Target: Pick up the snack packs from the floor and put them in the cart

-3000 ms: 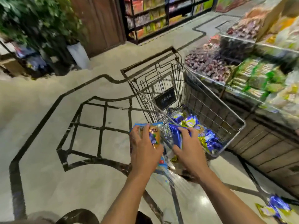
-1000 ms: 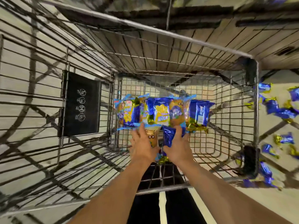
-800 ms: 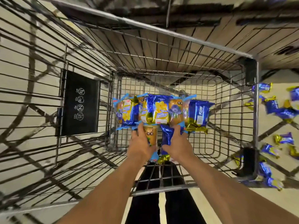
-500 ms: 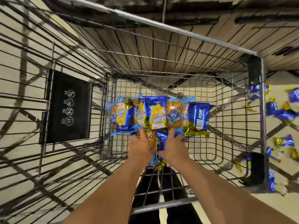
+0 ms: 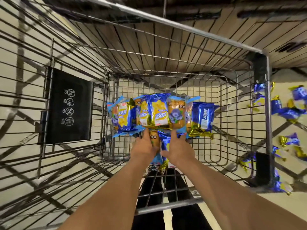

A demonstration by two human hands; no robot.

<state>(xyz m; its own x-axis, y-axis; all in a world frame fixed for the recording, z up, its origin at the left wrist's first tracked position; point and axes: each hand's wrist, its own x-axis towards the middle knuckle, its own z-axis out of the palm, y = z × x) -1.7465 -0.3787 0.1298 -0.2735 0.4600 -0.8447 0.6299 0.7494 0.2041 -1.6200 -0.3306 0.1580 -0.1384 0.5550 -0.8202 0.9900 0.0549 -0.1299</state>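
I look straight down into a wire shopping cart (image 5: 182, 29). A row of blue, yellow and orange snack packs (image 5: 159, 112) lies across its mesh bottom, with a dark blue pack (image 5: 201, 117) at the right end. Just in front of that row, my left hand (image 5: 145, 147) holds an orange-brown snack pack (image 5: 154, 140). My right hand (image 5: 180, 149) holds a blue snack pack (image 5: 165, 143), index finger stretched forward. Both hands are low in the basket, side by side, and cover most of their packs.
Several blue and gold snack packs (image 5: 289, 112) lie scattered on the pale floor to the right of the cart. A black sign panel (image 5: 69, 107) hangs on the cart's left wall. Dark trouser legs (image 5: 149, 188) show below the near rim. Wooden panelling runs behind the cart.
Three seconds ago both hands carried their packs outside the cart. Over the last second they sit low in the basket behind the row, nudging slightly forward.
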